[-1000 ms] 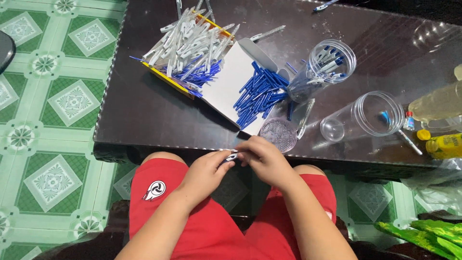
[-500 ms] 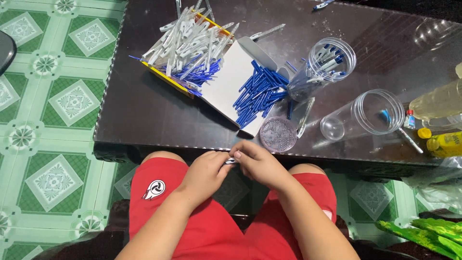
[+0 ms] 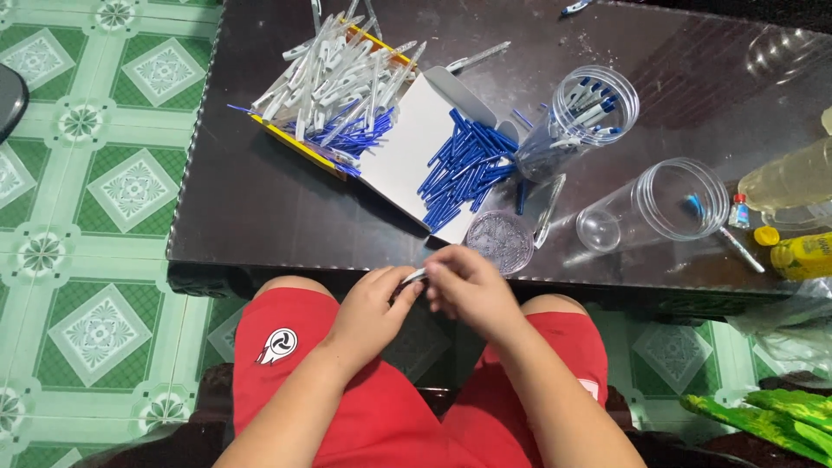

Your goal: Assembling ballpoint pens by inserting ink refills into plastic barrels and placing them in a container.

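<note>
Both hands meet just below the near edge of the dark glossy desk (image 3: 260, 217): the left hand (image 3: 374, 305) and right hand (image 3: 468, 286) pinch together on a slim clear plastic pen barrel (image 3: 414, 277), near a pile of blue pen refills (image 3: 464, 169).

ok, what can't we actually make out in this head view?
- Pen part between left hand and right hand: fingers cover most of it.
- Blue pieces in the open box: buried under white pen barrels.
- Yellow bottle: cut by the right edge.
</note>
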